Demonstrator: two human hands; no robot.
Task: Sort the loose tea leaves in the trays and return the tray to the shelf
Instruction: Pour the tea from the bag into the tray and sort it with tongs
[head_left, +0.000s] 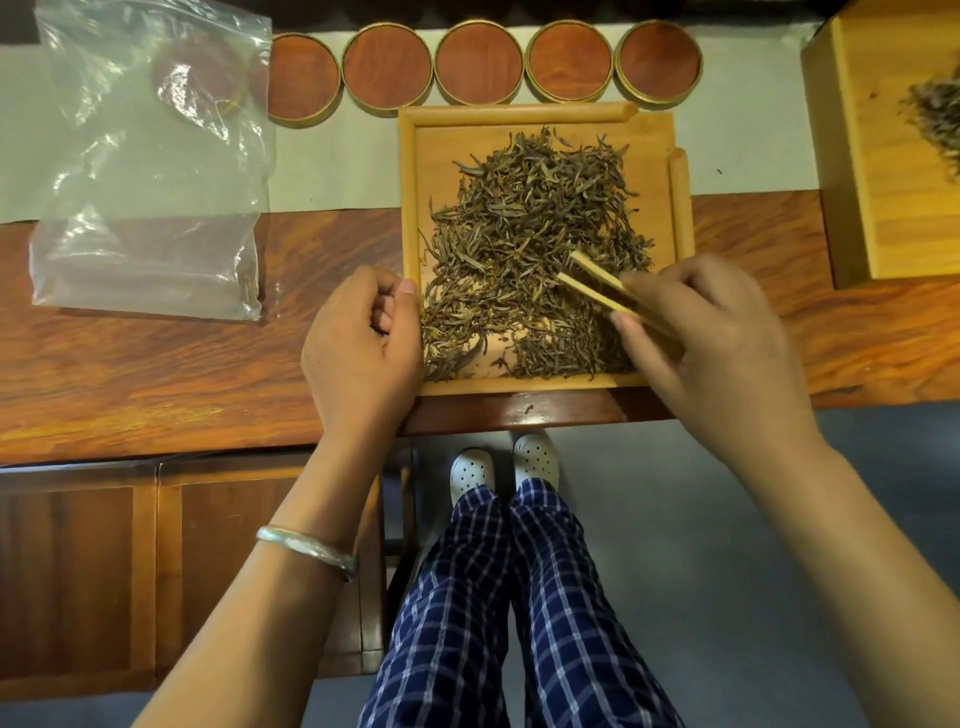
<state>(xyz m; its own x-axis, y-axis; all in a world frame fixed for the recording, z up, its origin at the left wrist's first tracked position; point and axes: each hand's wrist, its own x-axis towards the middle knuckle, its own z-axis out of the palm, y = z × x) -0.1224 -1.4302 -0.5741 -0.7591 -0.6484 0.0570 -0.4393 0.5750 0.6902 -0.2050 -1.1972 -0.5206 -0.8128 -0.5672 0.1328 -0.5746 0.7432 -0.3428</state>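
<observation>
A square bamboo tray (408, 208) lies on the wooden table in front of me, spread with loose dark tea leaves (530, 234). My right hand (711, 343) grips bamboo tweezers (597, 283), whose tips sit slightly apart over the leaves in the tray's lower right part. My left hand (363, 338) rests at the tray's lower left edge, fingers loosely curled, thumb touching the rim; I cannot see anything inside it.
A row of round wood-lidded tins (478, 62) stands behind the tray. A clear plastic bag (150, 171) lies at the left. A second bamboo tray (883, 171) with tea leaves sits at the right. The table's front edge is just below the tray.
</observation>
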